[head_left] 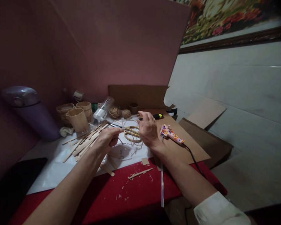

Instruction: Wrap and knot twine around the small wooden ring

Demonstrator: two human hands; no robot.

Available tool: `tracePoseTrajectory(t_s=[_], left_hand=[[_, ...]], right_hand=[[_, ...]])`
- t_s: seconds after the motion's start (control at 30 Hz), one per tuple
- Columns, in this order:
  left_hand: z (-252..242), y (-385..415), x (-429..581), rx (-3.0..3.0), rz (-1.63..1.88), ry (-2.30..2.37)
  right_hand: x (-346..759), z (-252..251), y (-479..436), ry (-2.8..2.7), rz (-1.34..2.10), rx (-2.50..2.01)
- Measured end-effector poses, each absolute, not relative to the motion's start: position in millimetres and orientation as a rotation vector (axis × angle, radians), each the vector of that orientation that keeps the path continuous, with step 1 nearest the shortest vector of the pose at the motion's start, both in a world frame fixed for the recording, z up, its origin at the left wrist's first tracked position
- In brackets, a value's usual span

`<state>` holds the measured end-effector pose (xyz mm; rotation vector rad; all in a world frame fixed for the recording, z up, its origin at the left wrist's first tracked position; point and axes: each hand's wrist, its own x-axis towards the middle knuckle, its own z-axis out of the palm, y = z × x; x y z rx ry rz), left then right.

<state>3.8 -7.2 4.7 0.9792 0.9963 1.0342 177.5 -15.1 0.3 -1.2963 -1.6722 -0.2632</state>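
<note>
One pair of gold-handled metal scissors [129, 132] lies on the red-covered desk [96, 197] between the left hand [109, 137], fingertips drawn together, and half-curled right hand [149, 128]; whether either pinches anything, I cannot tell. Beyond: three scalloped pale-wood cups [77, 120], two brown twine balls [114, 112].

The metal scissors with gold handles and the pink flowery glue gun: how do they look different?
The metal scissors with gold handles have two open loops, while the pink flowery glue gun has one solid handle.
The scissors' handles are plain gold; the glue gun has purple and orange flowers.
The glue gun has a black cord; the scissors show none.
Both have handles.
</note>
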Motion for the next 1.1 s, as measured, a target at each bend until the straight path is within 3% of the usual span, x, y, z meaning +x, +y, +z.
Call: tracePoseTrajectory(t_s=[0.1,0.33,0.4,0.63,1.1], left_hand=[[6.5,-7.4,4.3,0.957,1.111,1.033],[6.3,-9.8,4.7,1.009,1.101,0.995],[5.2,-9.4,4.9,1.065,1.111,1.042],[7.6,-10.4,7.9,1.153,1.101,1.144],[5.4,-9.9,5.4,1.165,1.019,1.066]], right_hand=[[169.7,2.1,-23.1,-1.68,-0.124,-1.215],[154.8,-12.8,-19.7,-1.738,0.657,-1.224],[155.5,-14.3,-19.4,-1.806,0.632,-1.214],[165.2,-4.9,-26.9,-2.095,0.054,-1.106],[165.4,-8.4,-20.2,-1.982,0.493,-1.045]])
